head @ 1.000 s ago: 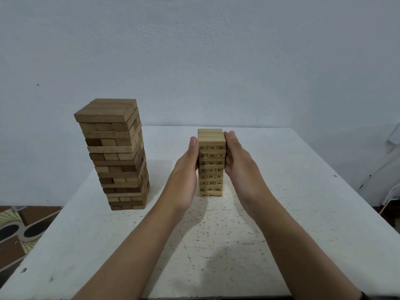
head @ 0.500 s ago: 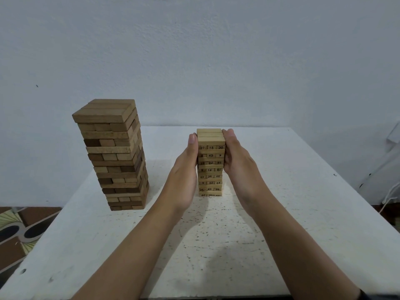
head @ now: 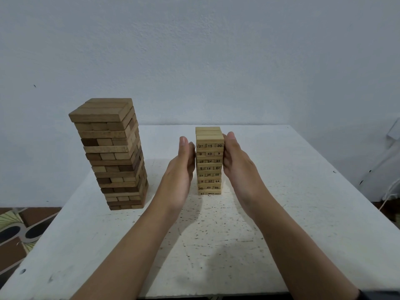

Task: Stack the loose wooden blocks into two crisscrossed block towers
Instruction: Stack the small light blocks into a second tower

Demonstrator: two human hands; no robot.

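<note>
Two towers stood on the white worktop (head: pixel 303 213): a tall dark tower (head: pixel 114 156) at the left, a smaller pale tower (head: pixel 208 161) with numbered blocks near the middle. Both hands flanked the pale tower, fingers straight, gripping nothing. The right hand (head: pixel 238 167) lay flat against its right side; the left hand (head: pixel 183 169) stood just beside its left side.

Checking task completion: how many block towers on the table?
2. A larger dark tower at the table's left; a smaller numbered tower at centre, between the left hand and right hand. No loose blocks visible.
</note>
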